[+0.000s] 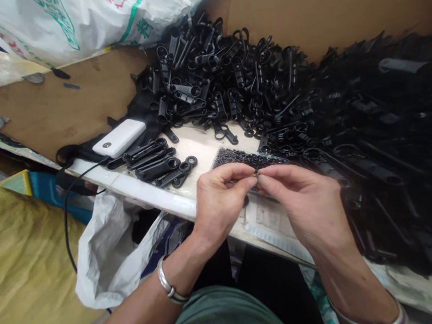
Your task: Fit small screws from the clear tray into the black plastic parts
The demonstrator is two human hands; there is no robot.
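Note:
My left hand (219, 202) and my right hand (306, 204) meet fingertip to fingertip over the table's front edge. Between the pinched fingers sits a tiny black ring (256, 174); which hand actually grips it is hard to tell. Just behind the fingers lies a flat heap of small black rings (234, 156) on the white tabletop (199, 143). A row of long black plastic clips (155, 162) lies to the left of my hands. A large pile of the same black clips (238, 74) covers the back and right of the table.
A white power bank (119, 138) with a black cable lies at the table's left end. Brown board walls (81, 93) stand behind. A white plastic bag (106, 247) hangs under the table, a yellow sack (21, 270) is at the left, and printed sacks are at top left.

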